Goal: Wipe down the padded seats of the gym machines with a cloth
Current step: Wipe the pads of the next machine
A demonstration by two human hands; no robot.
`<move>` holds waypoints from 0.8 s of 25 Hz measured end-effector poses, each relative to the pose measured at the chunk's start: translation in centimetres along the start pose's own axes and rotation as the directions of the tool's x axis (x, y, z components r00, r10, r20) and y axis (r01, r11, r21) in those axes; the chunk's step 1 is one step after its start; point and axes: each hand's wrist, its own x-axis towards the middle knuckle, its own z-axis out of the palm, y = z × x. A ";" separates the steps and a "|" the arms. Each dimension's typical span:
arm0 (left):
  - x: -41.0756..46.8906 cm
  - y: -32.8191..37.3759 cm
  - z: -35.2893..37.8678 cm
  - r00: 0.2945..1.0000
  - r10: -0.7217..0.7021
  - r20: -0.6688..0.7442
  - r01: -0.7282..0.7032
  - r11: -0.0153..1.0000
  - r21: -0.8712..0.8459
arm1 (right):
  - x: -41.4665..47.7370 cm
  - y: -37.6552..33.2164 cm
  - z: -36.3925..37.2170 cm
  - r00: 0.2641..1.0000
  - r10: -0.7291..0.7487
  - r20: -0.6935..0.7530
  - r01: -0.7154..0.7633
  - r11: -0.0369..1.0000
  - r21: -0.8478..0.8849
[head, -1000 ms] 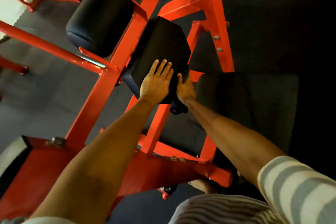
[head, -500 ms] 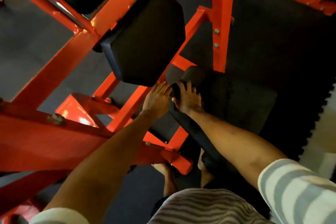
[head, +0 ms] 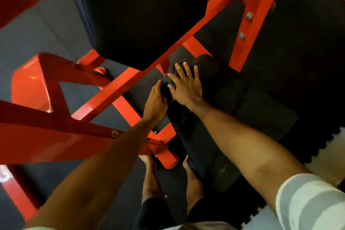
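your right hand [head: 186, 89], fingers spread, presses the cloth [head: 164, 87] onto the seat pad [head: 252, 114]; your left hand [head: 155, 100] curls beside it, grip unclear. uneven pressure may bunch the cloth, leaving pad beyond the fingers unwiped.

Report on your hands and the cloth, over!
Right hand flat on cloth, pressing it onto seat pad. Left hand at cloth's edge, grip unclear. Red frame bar close beside it.
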 end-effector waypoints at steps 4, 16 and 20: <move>1.1 1.6 2.0 0.998 -0.029 -0.060 0.028 0.999 -0.023 | 0.4 4.6 -1.0 0.990 0.114 -0.083 -0.107 0.990 0.087; 2.7 1.0 7.1 0.919 0.040 -0.392 0.025 0.987 0.160 | 2.1 6.0 -0.5 0.989 -0.027 -0.146 0.037 0.997 0.068; 3.1 0.6 7.3 0.926 0.024 -0.376 0.043 0.985 0.169 | -2.1 8.6 0.0 0.957 0.134 -0.256 -0.102 0.986 0.133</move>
